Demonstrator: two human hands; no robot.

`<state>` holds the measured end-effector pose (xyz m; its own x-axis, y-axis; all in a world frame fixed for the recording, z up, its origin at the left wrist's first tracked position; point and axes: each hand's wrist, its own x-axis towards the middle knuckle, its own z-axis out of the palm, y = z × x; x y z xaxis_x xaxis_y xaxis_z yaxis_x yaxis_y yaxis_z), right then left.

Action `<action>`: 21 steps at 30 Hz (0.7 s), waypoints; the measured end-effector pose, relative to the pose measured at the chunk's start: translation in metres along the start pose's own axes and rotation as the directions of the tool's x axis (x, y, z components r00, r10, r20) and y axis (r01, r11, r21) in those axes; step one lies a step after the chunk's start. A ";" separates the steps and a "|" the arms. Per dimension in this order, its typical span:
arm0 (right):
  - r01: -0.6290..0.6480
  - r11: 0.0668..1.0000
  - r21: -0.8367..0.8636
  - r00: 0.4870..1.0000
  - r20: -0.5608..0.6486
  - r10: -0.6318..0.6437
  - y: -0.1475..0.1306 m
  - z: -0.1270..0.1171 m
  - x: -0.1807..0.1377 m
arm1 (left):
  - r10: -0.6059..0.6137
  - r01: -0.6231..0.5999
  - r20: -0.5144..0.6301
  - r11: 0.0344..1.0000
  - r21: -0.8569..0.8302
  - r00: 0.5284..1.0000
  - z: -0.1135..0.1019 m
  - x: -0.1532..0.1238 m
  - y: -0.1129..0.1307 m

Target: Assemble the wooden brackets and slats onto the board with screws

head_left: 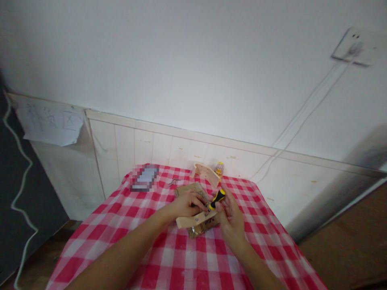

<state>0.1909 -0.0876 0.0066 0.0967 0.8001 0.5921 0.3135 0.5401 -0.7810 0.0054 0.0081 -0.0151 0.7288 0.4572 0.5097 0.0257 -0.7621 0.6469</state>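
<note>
My right hand (232,219) is closed around a screwdriver (218,198) with a black and yellow handle, tilted with its lower end toward a pale curved wooden piece (189,222). Close to that end, the fingers of my left hand (191,202) are curled together at the wood's far side; what they pinch is hidden. A small round metal fastener (196,219) shows on the wood's face. Beneath both hands lies a brown cardboard package (193,232) with shiny clear tape, partly covered by the wood and my fingers.
Toward the table's back stand another curved wooden piece (206,173) and a yellow-capped clear container (219,169). Several small metal pieces (173,182) lie left of them, near a pixelated flat object (146,178). A red-and-white checked cloth (187,262) covers the table, which meets the wall.
</note>
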 end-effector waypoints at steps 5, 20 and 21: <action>-0.011 1.000 0.010 1.000 0.006 0.011 0.001 0.000 -0.002 | -0.006 0.006 -0.006 1.000 -0.004 1.000 0.001 0.000 0.001; -0.019 0.998 0.055 0.990 0.143 0.011 -0.016 -0.003 -0.001 | -0.053 0.052 -0.010 0.996 -0.072 0.999 0.001 0.002 0.006; -0.016 0.999 0.048 0.991 0.133 0.009 -0.016 -0.003 0.000 | -0.062 0.061 -0.007 0.995 -0.079 0.998 0.000 0.002 0.007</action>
<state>0.1888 -0.0972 0.0202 -0.0265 0.8325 0.5533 0.2658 0.5395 -0.7990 0.0074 0.0033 -0.0095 0.7208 0.5069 0.4727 0.0164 -0.6943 0.7195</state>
